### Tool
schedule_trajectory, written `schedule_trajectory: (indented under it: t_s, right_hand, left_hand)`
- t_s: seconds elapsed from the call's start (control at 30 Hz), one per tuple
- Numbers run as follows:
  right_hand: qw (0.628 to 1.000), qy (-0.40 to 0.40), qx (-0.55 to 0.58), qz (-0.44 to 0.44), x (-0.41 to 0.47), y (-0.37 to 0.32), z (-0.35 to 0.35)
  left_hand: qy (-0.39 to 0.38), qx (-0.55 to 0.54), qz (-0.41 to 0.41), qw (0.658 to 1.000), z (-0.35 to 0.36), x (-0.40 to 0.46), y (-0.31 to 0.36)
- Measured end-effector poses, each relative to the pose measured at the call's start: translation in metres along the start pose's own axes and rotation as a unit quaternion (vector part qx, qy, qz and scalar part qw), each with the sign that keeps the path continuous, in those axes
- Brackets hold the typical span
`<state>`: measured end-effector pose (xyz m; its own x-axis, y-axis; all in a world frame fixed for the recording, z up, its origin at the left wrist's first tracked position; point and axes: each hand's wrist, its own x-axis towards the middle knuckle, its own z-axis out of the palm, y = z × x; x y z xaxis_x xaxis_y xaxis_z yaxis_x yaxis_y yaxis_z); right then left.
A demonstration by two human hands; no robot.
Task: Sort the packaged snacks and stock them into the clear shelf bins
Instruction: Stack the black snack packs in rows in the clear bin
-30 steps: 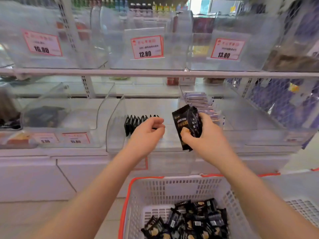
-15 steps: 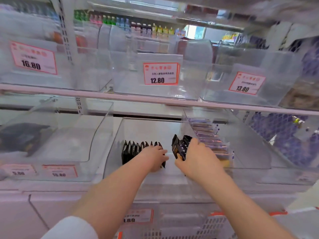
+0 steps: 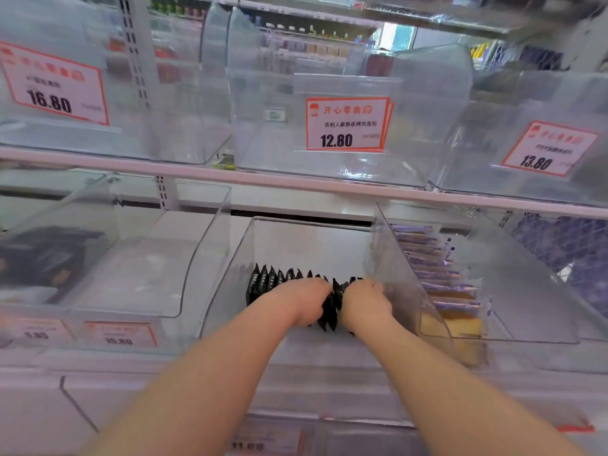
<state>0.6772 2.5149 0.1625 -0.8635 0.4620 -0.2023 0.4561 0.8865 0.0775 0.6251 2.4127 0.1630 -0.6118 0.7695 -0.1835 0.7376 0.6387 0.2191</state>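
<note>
In the clear bin (image 3: pixel 230 291), both curled hands, left hand (image 3: pixel 304 301) and right hand (image 3: pixel 363 302), grip black packets (image 3: pixel 330 307)

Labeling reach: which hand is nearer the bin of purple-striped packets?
Right. The right hand is beside the clear wall of the purple-striped packets' bin; the left hand is farther left, on the black packets.

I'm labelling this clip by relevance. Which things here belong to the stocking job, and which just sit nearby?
In the job:
- left hand and right hand, both on the black packets
- black packets, standing in a row
- middle clear bin

Nearby:
- purple packets in the bin to the right
- 12.80 price tag
- 16.80 price tag
</note>
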Motion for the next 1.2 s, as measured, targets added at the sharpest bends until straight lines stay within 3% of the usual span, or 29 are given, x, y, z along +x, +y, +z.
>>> schedule_trajectory:
  t_s: [0.17,0.23,0.33,0.43,0.53,0.73,0.83,0.97,1.03,1.1,1.2]
  right_hand:
    - [0.992,-0.114,0.050,-0.030,0.005,0.003,-0.003]
    - [0.996,-0.069,0.050,-0.028,0.004,0.007,0.000]
    - [0.994,0.067,-0.016,-0.079,-0.001,0.012,0.008]
    - [0.984,0.110,-0.047,-0.133,0.002,0.011,0.011]
    - [0.983,0.123,-0.051,-0.130,0.004,0.011,0.010]
    - [0.989,0.037,-0.045,-0.139,0.005,0.010,-0.005]
    - [0.988,-0.007,-0.058,-0.142,-0.001,0.013,-0.019]
    - [0.977,0.000,0.003,-0.214,-0.029,0.032,-0.046]
    - [0.964,0.008,0.064,-0.260,-0.053,0.047,-0.056]
    - [0.935,0.077,0.156,-0.308,-0.083,0.064,-0.060]
    - [0.855,0.248,0.298,-0.344,-0.131,0.096,-0.047]
  left_hand:
    - [0.008,0.067,-0.021,0.997,0.004,0.007,-0.001]
    - [0.021,0.099,-0.040,0.994,0.005,0.009,-0.001]
    - [0.051,0.103,-0.081,0.990,0.005,0.007,0.000]
    - [0.038,0.091,-0.062,0.993,0.006,0.005,0.000]
    - [0.025,0.088,-0.051,0.994,0.009,0.004,-0.003]
    - [0.110,0.094,-0.097,0.985,0.009,0.010,-0.002]
    - [0.103,0.075,-0.124,0.984,0.007,0.007,0.001]
    - [0.026,0.079,-0.069,0.994,-0.001,-0.012,0.008]
    - [0.021,0.059,-0.001,0.998,-0.012,-0.030,0.019]
    - [0.036,0.015,0.083,0.996,-0.024,-0.052,0.035]
    - [0.108,0.005,0.160,0.981,-0.036,-0.092,0.065]
